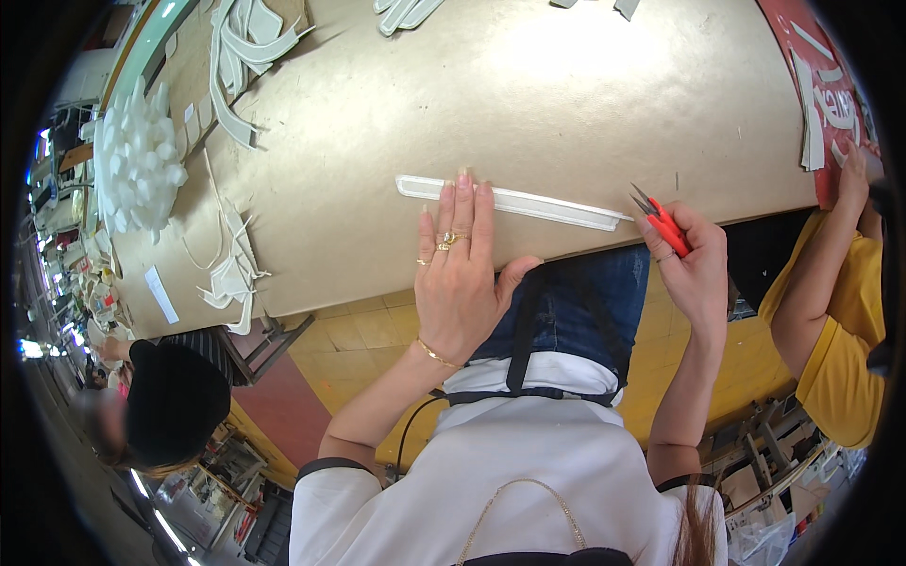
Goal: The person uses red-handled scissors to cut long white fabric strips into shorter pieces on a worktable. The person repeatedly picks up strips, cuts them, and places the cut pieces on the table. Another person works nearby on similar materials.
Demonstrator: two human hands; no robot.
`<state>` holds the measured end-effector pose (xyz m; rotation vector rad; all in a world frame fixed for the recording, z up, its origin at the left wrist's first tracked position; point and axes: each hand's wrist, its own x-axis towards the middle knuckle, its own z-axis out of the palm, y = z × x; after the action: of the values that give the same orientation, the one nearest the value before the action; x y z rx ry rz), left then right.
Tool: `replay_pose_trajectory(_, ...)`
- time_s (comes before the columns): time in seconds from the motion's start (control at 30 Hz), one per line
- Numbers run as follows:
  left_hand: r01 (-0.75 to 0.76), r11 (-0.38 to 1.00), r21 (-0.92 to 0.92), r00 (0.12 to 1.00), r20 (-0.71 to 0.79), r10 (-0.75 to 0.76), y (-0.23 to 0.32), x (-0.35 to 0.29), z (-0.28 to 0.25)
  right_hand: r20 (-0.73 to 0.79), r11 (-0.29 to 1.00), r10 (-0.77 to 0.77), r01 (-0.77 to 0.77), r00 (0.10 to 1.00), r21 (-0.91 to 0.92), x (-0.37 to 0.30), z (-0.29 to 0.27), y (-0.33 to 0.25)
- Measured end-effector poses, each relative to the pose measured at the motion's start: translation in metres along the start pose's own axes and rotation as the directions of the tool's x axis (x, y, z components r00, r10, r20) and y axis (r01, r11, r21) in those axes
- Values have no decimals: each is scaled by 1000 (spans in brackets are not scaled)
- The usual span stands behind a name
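A long, narrow off-white strip [557, 209] with a raised or stitched border lies slantwise on the tan table [368, 123]. My left hand [462, 259] lies flat across its left half, fingers stretched out and pressing it down. In my right hand [698, 269] is a pair of red-handled thread snips [668, 232], gripped in the curled fingers with the dark pointed blades toward the far side. The thumb and fingertips are close to the strip's right end, where a thin tail sticks out; whether they touch it I cannot tell.
Curved grey-white pieces [231, 71] are heaped at the far left, near a pile of white pieces [142, 165]. Thin straps [231, 269] lie at the left edge. On the right, a co-worker in a yellow top [840, 368] works beside a red surface [797, 24] holding more strips.
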<state>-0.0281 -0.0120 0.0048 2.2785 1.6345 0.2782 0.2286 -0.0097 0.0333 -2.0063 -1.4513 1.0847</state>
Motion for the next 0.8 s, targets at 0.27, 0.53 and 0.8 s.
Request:
replay_pose_trajectory(0.27, -26, 999, 41, 1000, 16, 26, 0, 0, -2, -39, 995, -82, 84, 996, 46, -2, 1, 2)
replay_pose_trajectory(0.53, -91, 980, 179, 995, 64, 81, 8, 3, -2, -37, 994, -95, 96, 995, 42, -3, 0, 1)
replay_pose_trajectory(0.8, -62, 980, 191, 994, 97, 44, 18, 1, -2, -67, 993, -80, 85, 995, 82, -3, 5, 4)
